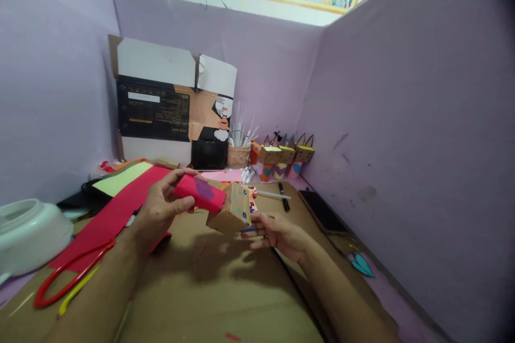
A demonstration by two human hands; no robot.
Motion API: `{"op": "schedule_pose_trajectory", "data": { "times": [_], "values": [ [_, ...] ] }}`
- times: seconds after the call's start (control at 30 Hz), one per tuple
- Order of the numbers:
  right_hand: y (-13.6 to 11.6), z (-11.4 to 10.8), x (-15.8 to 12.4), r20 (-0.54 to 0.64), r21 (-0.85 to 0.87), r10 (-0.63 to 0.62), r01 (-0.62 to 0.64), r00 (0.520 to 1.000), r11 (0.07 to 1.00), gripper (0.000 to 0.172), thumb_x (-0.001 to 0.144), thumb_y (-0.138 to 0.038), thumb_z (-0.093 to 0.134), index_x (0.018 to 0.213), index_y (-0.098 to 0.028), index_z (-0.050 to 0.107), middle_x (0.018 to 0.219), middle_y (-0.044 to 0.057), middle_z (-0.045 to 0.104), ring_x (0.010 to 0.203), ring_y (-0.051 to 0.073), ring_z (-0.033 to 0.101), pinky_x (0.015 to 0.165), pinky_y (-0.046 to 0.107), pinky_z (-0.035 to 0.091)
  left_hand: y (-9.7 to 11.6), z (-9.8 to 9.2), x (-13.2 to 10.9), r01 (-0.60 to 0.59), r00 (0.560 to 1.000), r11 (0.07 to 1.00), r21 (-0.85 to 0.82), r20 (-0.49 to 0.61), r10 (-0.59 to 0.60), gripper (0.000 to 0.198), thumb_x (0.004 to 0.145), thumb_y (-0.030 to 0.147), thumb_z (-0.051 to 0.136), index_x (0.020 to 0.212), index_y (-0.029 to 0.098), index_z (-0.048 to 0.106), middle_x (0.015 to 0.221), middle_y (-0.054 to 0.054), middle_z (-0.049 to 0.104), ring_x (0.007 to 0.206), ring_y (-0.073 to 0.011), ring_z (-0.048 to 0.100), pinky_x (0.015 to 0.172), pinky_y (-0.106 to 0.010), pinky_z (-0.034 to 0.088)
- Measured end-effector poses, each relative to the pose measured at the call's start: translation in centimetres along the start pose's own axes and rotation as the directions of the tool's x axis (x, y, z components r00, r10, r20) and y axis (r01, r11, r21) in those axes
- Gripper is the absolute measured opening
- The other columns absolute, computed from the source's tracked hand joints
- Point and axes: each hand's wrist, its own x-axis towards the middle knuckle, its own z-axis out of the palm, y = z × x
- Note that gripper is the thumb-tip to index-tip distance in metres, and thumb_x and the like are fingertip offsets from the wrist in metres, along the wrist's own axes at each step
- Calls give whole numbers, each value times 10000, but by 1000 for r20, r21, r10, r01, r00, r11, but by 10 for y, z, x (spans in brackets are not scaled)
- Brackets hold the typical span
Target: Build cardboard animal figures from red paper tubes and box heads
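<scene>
The left hand (161, 198) holds a red paper tube (197, 193) with a purple patch on its side. Its grip is pinching the tube, with the thumb on the near side and the fingers on the far side. The tube is tipped over on its side, up above the tabletop (209, 289). A small brown box (230, 211) with blue dots sits on the end of the tube. The right hand (281, 233) is right by the box's edge. Its grip looks loose and spread, and I cannot tell if the fingertips touch the box.

If the left thumb squeezes too hard, the paper tube could bend or get a dent. If the right hand pushes the box sideways, the box could twist or come off, because the left hand has only the tube. I cannot see how well the two are stuck. If the pinch is too soft, both could fall on the tabletop and a corner could get squashed. The white stick (273, 195) and the black pen (284, 196) lie past the right hand, so a big swing could knock them.
</scene>
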Motion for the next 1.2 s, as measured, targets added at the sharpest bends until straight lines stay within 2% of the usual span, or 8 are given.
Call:
{"op": "schedule_pose_trajectory", "data": {
  "times": [0.1,0.17,0.27,0.43,0.6,0.87,1.0,1.2],
  "values": [
    [-11,-7,-1,-182,-236,-84,40,980,971,502,641,-538,706,954,-146,690,941,113,715,825,199,674,641,277,524,3,0,0,5,1000,1000,10,-11,-5,451,610,245,759,1017,203,571,825,-13,657,603,-125,583,530,-213,477],
    [-20,-19,-2,-414,-497,-290,53,863,866,516,683,-579,632,940,-137,702,934,123,720,816,212,674,637,280,511,5,-2,1,7,999,1000,16,-37,-6,460,603,242,766,1018,198,572,863,-23,660,640,-140,599,545,-216,487],
    [-32,-46,-3,-616,-701,-529,-99,584,706,524,740,-582,537,952,-133,701,906,124,726,850,247,667,676,305,495,7,-6,3,-14,998,1000,8,-64,15,450,595,229,776,1002,207,586,939,-28,657,723,-158,620,587,-215,511],
    [-36,-86,7,-704,-708,-535,-401,467,581,398,710,-519,582,779,-157,733,755,144,722,835,321,668,666,371,473,6,-10,5,-26,998,999,37,-65,28,442,597,238,774,1001,220,594,983,-41,656,805,-201,640,596,-226,537],
    [-33,-90,26,-706,-699,-548,-566,449,437,299,701,-432,603,802,-181,731,853,166,720,900,335,653,706,393,455,9,-11,4,8,996,999,52,-86,-4,438,618,231,766,1013,202,579,987,-52,649,839,-216,630,636,-241,541],
    [-68,-85,39,-584,-797,-618,-516,526,313,272,772,-306,511,887,-171,716,876,123,721,854,259,658,664,297,432,17,-18,1,-17,994,1000,9,-103,18,407,642,230,757,1005,199,575,1025,-24,638,902,-195,599,706,-235,523],
    [-70,-79,47,-557,-828,-564,-464,610,315,281,774,-363,526,763,-158,718,734,95,719,712,213,659,584,256,420,18,-22,2,-70,987,997,13,-145,71,411,621,229,761,989,186,585,1010,-43,661,897,-208,612,720,-264,535],
    [-32,-48,70,-571,-809,-331,-446,751,382,504,704,-614,554,462,-176,611,443,65,608,485,196,614,498,271,414,19,-24,1,-66,987,997,47,-144,72,384,655,218,742,1000,182,576,1019,-41,657,920,-203,607,732,-252,528]
  ]
}}
